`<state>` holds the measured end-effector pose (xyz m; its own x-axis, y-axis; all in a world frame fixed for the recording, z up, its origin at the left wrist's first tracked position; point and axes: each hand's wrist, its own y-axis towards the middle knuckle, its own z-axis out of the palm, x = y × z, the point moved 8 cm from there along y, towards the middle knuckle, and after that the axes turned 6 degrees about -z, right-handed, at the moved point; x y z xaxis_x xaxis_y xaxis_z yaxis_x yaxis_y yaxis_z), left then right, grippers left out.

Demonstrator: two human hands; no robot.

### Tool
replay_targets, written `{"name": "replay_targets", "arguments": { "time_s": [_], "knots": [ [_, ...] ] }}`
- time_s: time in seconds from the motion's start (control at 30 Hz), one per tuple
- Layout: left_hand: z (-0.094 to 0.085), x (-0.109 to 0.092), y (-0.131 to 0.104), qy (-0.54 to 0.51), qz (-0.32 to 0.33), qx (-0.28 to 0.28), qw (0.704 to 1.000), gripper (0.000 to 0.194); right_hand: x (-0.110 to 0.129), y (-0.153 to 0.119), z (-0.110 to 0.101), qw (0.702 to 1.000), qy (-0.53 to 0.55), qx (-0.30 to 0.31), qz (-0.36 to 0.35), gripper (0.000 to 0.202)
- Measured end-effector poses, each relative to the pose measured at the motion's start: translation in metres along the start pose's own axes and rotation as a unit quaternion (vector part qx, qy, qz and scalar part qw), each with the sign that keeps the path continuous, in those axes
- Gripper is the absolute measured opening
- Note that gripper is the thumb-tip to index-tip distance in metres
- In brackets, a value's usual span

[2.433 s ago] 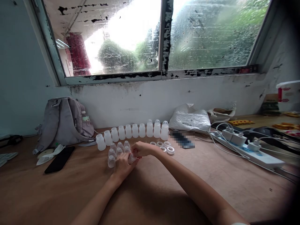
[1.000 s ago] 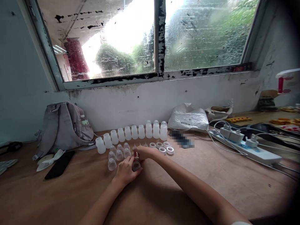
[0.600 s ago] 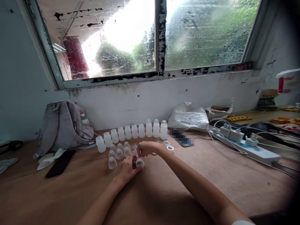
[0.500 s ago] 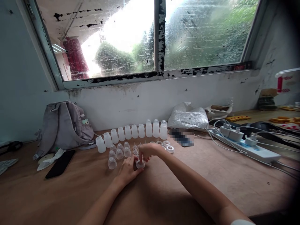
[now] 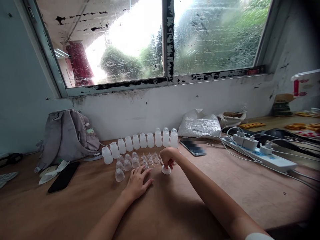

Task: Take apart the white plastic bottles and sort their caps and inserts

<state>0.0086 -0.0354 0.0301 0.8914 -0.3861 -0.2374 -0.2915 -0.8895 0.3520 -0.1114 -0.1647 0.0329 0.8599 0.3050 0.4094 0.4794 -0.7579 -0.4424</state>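
Bottles (image 5: 143, 140): ten, mid-frame
Loose domes (image 5: 119, 175): seven, left of centre
White piece (image 5: 166, 170): one, centre, under my right fingers (image 5: 172, 164); grip hard to tell
My left fingers (image 5: 140, 172): spread apart

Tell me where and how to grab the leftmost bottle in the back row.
Probably best to grip the leftmost bottle around its middle, with the left hand coming from its left front: it stands upright, its sides look slightly waisted, and the next bottle crowds its right.
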Motion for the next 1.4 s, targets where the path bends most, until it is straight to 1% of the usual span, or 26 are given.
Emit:
{"name": "replay_targets", "arguments": {
  "time_s": [0.1, 0.17, 0.3, 0.43, 0.47, 0.53, 0.6, 0.63, 0.7, 0.8, 0.9, 1.0, 1.1, 1.17, 1.23, 1.33, 1.4],
  "knots": [
    [0.0, 0.001, 0.0, -0.002, -0.004, 0.002, 1.0, 0.042, -0.018, 0.004, -0.006, 0.998, 0.041, -0.03, 0.049, 0.024],
    [-0.001, 0.0, 0.0, -0.003, -0.005, 0.001, 1.0, 0.041, -0.025, 0.004, -0.015, 0.993, 0.074, -0.076, 0.056, 0.024],
    [-0.001, 0.0, 0.0, -0.003, -0.01, -0.004, 1.0, 0.04, -0.032, -0.002, -0.039, 0.972, 0.13, -0.197, 0.02, 0.02],
    [-0.002, 0.001, 0.0, -0.003, -0.016, -0.01, 1.0, 0.037, -0.028, -0.013, -0.06, 0.947, 0.131, -0.292, -0.032, 0.014],
    [-0.002, 0.001, 0.0, -0.003, -0.018, -0.012, 1.0, 0.036, -0.025, -0.016, -0.065, 0.941, 0.125, -0.313, -0.044, 0.019],
    [-0.002, 0.002, 0.0, -0.005, -0.021, -0.016, 1.0, 0.035, -0.019, -0.021, -0.076, 0.922, 0.094, -0.371, -0.054, 0.039],
    [-0.003, 0.002, 0.0, -0.008, -0.022, -0.021, 1.0, 0.034, -0.014, -0.024, -0.088, 0.899, 0.057, -0.431, -0.049, 0.056],
    [-0.004, 0.002, 0.0, -0.009, -0.021, -0.023, 0.999, 0.034, -0.013, -0.024, -0.093, 0.891, 0.036, -0.451, -0.039, 0.06],
    [-0.005, 0.002, -0.001, -0.01, -0.019, -0.028, 0.999, 0.034, -0.011, -0.018, -0.101, 0.889, -0.006, -0.458, -0.012, 0.063],
    [-0.008, 0.001, -0.001, -0.016, -0.015, -0.042, 0.999, 0.033, -0.011, -0.007, -0.11, 0.901, -0.049, -0.431, 0.013, 0.06],
    [-0.015, -0.001, 0.0, -0.023, -0.011, -0.069, 0.997, 0.034, -0.011, -0.003, -0.112, 0.9, -0.058, -0.432, 0.018, 0.054],
    [-0.023, -0.004, 0.0, -0.03, -0.004, -0.112, 0.993, 0.035, -0.012, -0.007, -0.105, 0.886, -0.063, -0.458, 0.016, 0.048],
    [-0.028, -0.006, -0.001, -0.038, 0.005, -0.148, 0.988, 0.033, -0.009, -0.016, -0.093, 0.858, -0.05, -0.511, -0.027, 0.042],
    [-0.031, -0.007, -0.002, -0.043, 0.012, -0.169, 0.985, 0.032, -0.008, -0.024, -0.087, 0.834, -0.032, -0.547, -0.067, 0.037],
    [-0.034, -0.009, -0.003, -0.048, 0.019, -0.19, 0.98, 0.032, -0.008, -0.034, -0.083, 0.81, -0.018, -0.579, -0.088, 0.036],
    [-0.04, -0.011, -0.005, -0.056, 0.023, -0.211, 0.976, 0.032, -0.004, -0.056, -0.086, 0.773, -0.009, -0.627, -0.097, 0.039],
    [-0.043, -0.012, -0.007, -0.07, 0.017, -0.219, 0.973, 0.032, 0.003, -0.073, -0.091, 0.755, 0.001, -0.648, -0.106, 0.038]
  ]
}}
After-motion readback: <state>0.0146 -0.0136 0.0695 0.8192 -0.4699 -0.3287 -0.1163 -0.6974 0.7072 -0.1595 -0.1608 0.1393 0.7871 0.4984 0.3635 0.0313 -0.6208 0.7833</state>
